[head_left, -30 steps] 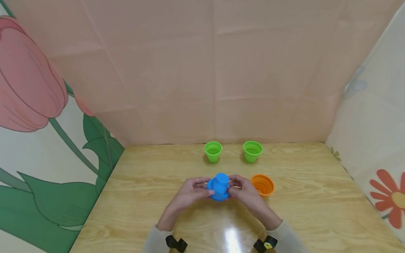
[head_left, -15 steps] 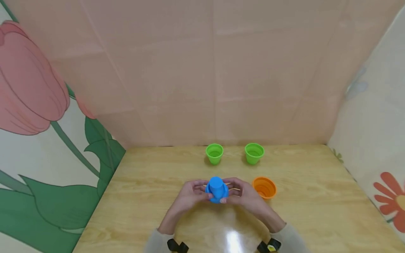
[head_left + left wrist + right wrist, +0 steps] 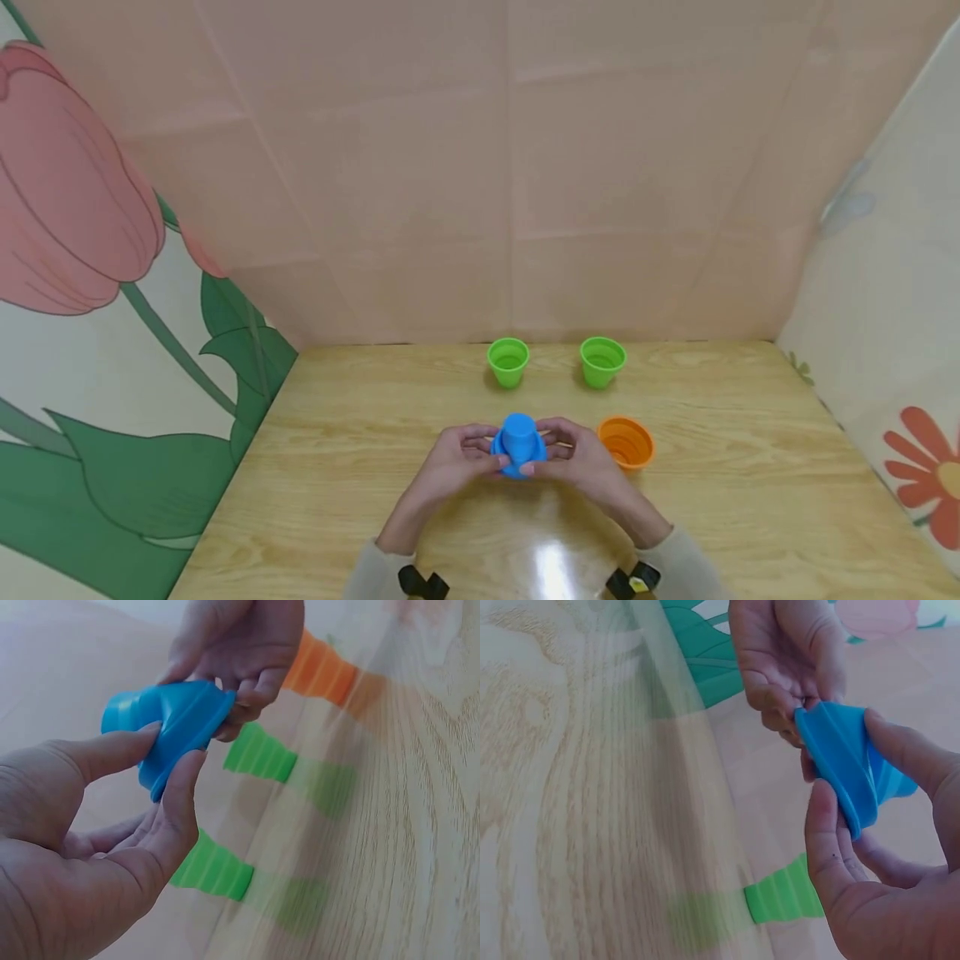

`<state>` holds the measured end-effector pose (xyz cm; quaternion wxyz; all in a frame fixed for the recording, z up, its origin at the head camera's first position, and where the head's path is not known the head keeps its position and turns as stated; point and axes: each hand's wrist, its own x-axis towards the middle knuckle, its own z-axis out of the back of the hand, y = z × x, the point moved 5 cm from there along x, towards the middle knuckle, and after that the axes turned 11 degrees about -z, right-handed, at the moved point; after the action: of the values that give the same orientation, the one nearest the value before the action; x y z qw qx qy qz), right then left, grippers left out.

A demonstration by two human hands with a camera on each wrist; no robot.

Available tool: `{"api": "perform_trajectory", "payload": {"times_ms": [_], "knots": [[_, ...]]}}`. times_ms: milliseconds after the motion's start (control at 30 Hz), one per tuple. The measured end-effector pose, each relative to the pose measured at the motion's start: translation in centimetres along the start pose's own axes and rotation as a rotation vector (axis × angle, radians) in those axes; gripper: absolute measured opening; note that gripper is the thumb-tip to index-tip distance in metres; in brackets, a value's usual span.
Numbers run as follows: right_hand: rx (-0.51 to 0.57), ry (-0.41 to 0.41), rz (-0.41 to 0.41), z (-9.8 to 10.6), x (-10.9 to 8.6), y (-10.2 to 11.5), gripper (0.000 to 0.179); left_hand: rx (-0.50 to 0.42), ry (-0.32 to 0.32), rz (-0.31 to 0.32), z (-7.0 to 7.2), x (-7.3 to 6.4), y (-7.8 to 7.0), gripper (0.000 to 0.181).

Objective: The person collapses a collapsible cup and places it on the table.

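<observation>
A blue collapsible cup (image 3: 519, 442) is held above the table between both hands, its narrow end up and its wide rim down. Its wall looks folded and bent out of shape in the left wrist view. My left hand (image 3: 453, 462) pinches one side of the rim, thumb on the outer wall and fingers under the edge. On the opposite side, my right hand (image 3: 900, 877) pinches the cup in the same way. Right of that hand, an orange cup (image 3: 626, 443) stands mouth up. The inside of the blue cup is hidden.
Two green cups stand mouth up near the back of the wooden table (image 3: 337, 483): one on the left (image 3: 508, 363), one on the right (image 3: 602, 363). A pink sheet (image 3: 420, 208) hangs behind the table, with patterned panels at both sides.
The blue cup has turned slightly in the hands. My right thumb has shifted from its side toward its near face. The green and orange cups stay in place on the table.
</observation>
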<state>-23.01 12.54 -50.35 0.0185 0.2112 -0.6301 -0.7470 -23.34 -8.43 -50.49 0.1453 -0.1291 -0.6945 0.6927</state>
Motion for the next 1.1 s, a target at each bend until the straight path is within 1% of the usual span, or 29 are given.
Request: {"api": "perform_trajectory", "payload": {"times_ms": [333,433,567,700,800,900,1100], "knots": [[-0.023,-0.088,-0.054,0.03,-0.02,-0.22,0.066,0.002,0.017,-0.036,-0.42,-0.06,-0.1,0.052],[-0.026,-0.123,-0.085,0.04,0.04,-0.23,0.065,0.002,0.028,-0.035,-0.51,-0.03,0.04,0.053],[-0.033,-0.164,-0.126,0.12,0.14,-0.32,0.063,0.011,0.058,-0.034,-0.54,-0.12,0.03,0.053],[-0.032,-0.171,-0.134,0.07,0.14,-0.38,0.062,0.006,0.081,-0.024,-0.48,-0.24,-0.01,0.055],[-0.026,-0.16,-0.129,-0.04,0.08,-0.38,0.061,0.004,0.075,-0.029,-0.45,-0.23,0.0,0.055],[-0.023,-0.159,-0.115,-0.11,-0.01,-0.3,0.061,0.016,0.053,-0.036,-0.5,-0.11,0.09,0.057],[-0.026,-0.173,-0.093,-0.13,-0.07,-0.22,0.06,0.034,0.009,-0.01,-0.57,-0.03,0.32,0.059]]}}
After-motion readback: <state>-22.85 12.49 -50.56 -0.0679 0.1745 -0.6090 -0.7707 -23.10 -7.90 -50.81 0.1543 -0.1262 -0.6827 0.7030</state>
